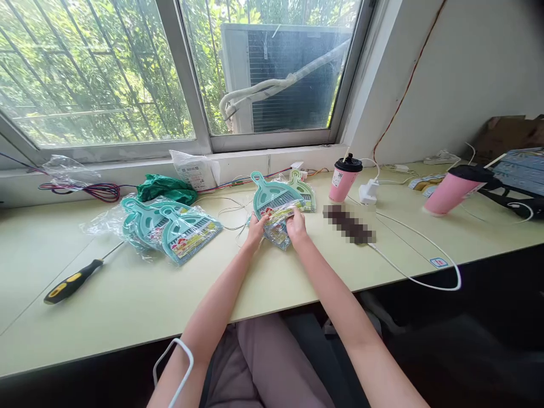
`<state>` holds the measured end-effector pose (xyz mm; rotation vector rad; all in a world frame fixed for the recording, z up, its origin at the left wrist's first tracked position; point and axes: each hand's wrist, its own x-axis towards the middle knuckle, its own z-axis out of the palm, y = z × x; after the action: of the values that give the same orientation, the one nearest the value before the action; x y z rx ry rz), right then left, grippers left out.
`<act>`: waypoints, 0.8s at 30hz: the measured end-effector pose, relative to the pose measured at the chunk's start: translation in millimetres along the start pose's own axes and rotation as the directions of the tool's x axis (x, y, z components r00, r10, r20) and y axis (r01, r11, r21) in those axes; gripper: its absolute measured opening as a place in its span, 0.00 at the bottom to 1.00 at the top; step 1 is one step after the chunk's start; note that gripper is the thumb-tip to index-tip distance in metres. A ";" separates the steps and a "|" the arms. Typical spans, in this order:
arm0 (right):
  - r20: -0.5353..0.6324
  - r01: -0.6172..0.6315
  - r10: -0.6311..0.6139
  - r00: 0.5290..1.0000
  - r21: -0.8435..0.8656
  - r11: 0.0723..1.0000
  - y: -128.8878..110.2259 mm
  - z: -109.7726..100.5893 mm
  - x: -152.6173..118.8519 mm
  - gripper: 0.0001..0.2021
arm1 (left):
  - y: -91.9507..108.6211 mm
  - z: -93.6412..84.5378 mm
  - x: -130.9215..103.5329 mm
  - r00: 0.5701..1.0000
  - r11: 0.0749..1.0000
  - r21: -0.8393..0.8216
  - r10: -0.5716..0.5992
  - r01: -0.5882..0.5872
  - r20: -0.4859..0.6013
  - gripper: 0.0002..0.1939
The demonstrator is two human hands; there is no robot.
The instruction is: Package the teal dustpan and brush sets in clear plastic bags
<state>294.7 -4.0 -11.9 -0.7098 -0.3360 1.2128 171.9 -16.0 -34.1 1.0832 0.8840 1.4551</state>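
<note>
My left hand (256, 228) and my right hand (296, 224) grip the lower part of a wrapped teal dustpan set (276, 195) from its two sides. The set is tilted, its round-holed handle pointing toward the window, and clear film covers its printed label. Just behind it, a pale green wrapped set (305, 190) lies on the table. Several more teal wrapped sets (187, 235) are piled to the left, overlapping each other.
On the table (153, 311), a screwdriver (74, 281) lies at left and a green bag (165, 189) behind the pile. Pink cups (342, 184) stand at right, near a white charger (368, 191), a blurred dark object (351, 225) and a looping white cable (425, 286).
</note>
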 end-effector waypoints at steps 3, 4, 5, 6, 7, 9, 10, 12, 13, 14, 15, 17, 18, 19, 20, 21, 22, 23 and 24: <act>0.097 -0.067 0.071 0.993 -0.052 0.996 -1.8 1.1 0.7 0.11 | 5.7 -4.6 1.8 0.999 0.998 -0.060 -0.032 0.031 -0.028 0.24; 0.102 -0.084 0.091 0.991 -0.070 0.994 -2.0 1.1 1.0 0.14 | 7.5 -6.1 2.3 0.999 0.996 -0.075 -0.045 0.043 -0.025 0.24; 0.101 -0.095 0.103 0.989 -0.083 0.992 -2.1 0.8 1.4 0.15 | 9.0 -7.5 2.7 0.998 0.995 -0.080 -0.056 0.054 -0.020 0.24; 0.100 -0.102 0.111 0.989 -0.091 0.991 -2.0 0.3 1.8 0.15 | 10.3 -8.7 3.0 0.998 0.995 -0.071 -0.066 0.065 -0.014 0.25; 0.099 -0.105 0.114 0.988 -0.097 0.990 -1.8 -0.4 2.4 0.15 | 11.4 -9.5 3.1 0.997 0.996 -0.049 -0.076 0.075 -0.010 0.25; 0.091 -0.105 0.115 0.989 -0.113 0.988 -1.3 -2.2 3.9 0.14 | 13.5 -10.2 2.3 0.995 0.995 0.012 -0.095 0.095 -0.006 0.24; 0.080 -0.102 0.113 0.990 -0.124 0.987 -1.1 -3.2 4.8 0.13 | 14.8 -10.0 1.4 0.995 0.994 0.036 -0.101 0.102 -0.003 0.24; 0.065 -0.095 0.104 0.992 -0.136 0.986 -0.7 -4.9 6.6 0.13 | 17.8 -8.7 -1.0 0.995 0.994 0.046 -0.103 0.103 0.010 0.24; 0.065 -0.090 0.100 0.993 -0.138 0.986 -0.5 -5.5 7.3 0.12 | 19.4 -7.9 -2.3 0.995 0.994 0.039 -0.102 0.101 0.017 0.24; 0.065 -0.087 0.097 0.993 -0.138 0.987 -0.2 -5.9 7.8 0.12 | 20.9 -7.1 -3.5 0.995 0.994 0.033 -0.101 0.100 0.024 0.24; 0.066 -0.085 0.095 0.993 -0.140 0.986 0.1 -6.1 8.1 0.12 | 22.1 -6.4 -4.4 0.995 0.995 0.030 -0.101 0.100 0.027 0.24; 0.061 -0.085 0.095 0.994 -0.148 0.985 0.7 -6.0 8.0 0.13 | 23.3 -5.8 -5.2 0.994 0.994 0.033 -0.107 0.106 0.029 0.24; 0.056 -0.085 0.095 0.994 -0.153 0.985 1.0 -5.8 7.7 0.13 | 23.2 -5.8 -5.0 0.993 0.993 0.035 -0.110 0.109 0.028 0.23; 0.052 -0.086 0.095 0.994 -0.157 0.984 1.4 -5.6 7.2 0.13 | 22.5 -6.1 -4.6 0.993 0.993 0.034 -0.111 0.110 0.028 0.23; 0.049 -0.087 0.096 0.994 -0.159 0.983 1.7 -5.5 6.8 0.13 | 21.5 -6.5 -3.9 0.993 0.993 0.033 -0.111 0.110 0.030 0.22; 0.048 -0.087 0.096 0.994 -0.158 0.984 2.1 -5.4 6.3 0.13 | 20.2 -7.0 -3.0 0.994 0.994 0.031 -0.110 0.109 0.030 0.22; 0.048 -0.086 0.095 0.994 -0.156 0.984 2.4 -5.4 5.9 0.13 | 18.7 -7.6 -2.0 0.994 0.994 0.032 -0.108 0.107 0.028 0.22; 0.048 -0.085 0.094 0.994 -0.152 0.985 2.8 -5.4 5.6 0.13 | 17.2 -8.3 -0.8 0.994 0.994 0.033 -0.105 0.104 0.023 0.23; 0.048 -0.084 0.092 0.995 -0.150 0.985 3.1 -5.5 5.4 0.13 | 15.7 -8.9 0.4 0.995 0.994 0.034 -0.100 0.099 0.019 0.23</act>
<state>297.5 -0.2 -18.7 -0.8283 -0.4473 1.3026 158.4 -17.7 -22.1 1.0613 0.9372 1.3491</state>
